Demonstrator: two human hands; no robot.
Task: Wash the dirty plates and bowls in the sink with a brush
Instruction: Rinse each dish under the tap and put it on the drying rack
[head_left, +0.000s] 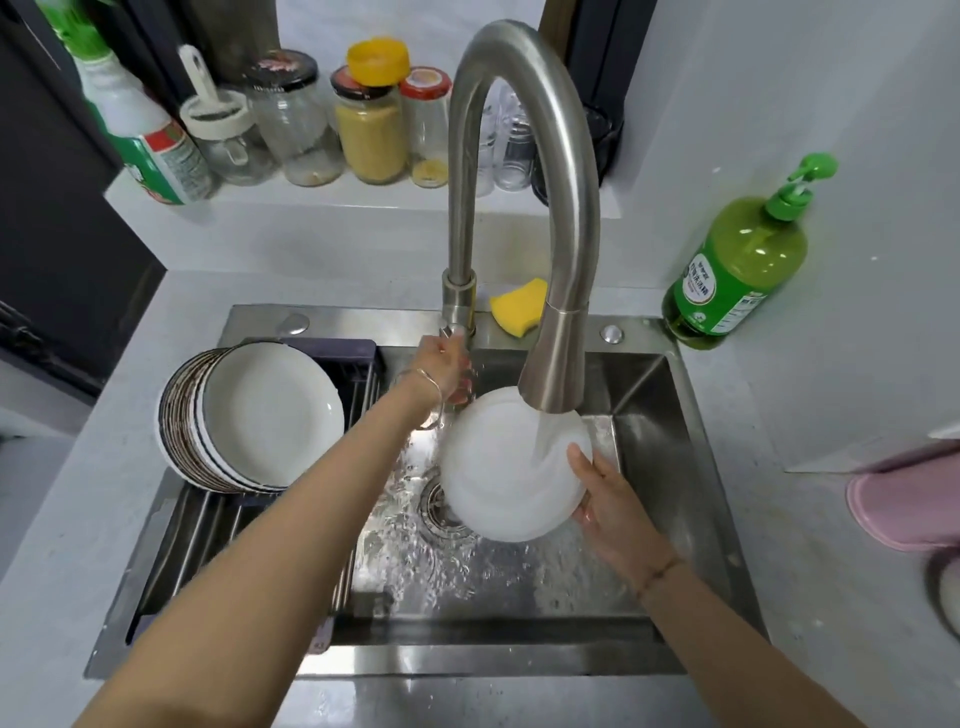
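My right hand (608, 499) grips a white dish (493, 483) under the running tap (553, 358); my left hand (445, 368) curls round the lever (453, 330) at the sink's (652, 447) back edge.

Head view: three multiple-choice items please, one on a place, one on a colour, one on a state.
1. Where is the stack of plates?
A) in the rack at the left of the sink
B) on the back shelf
C) on the right counter

2. What colour is the sponge behind the faucet?
A) pink
B) yellow
C) blue

3. What is the faucet doing?
A) shut off
B) running onto the plate held by the right hand
C) filling a pot

Answers: 1 A, the stack leans in the rack; 2 B, plainly yellow; 3 B, it pours onto the plate.
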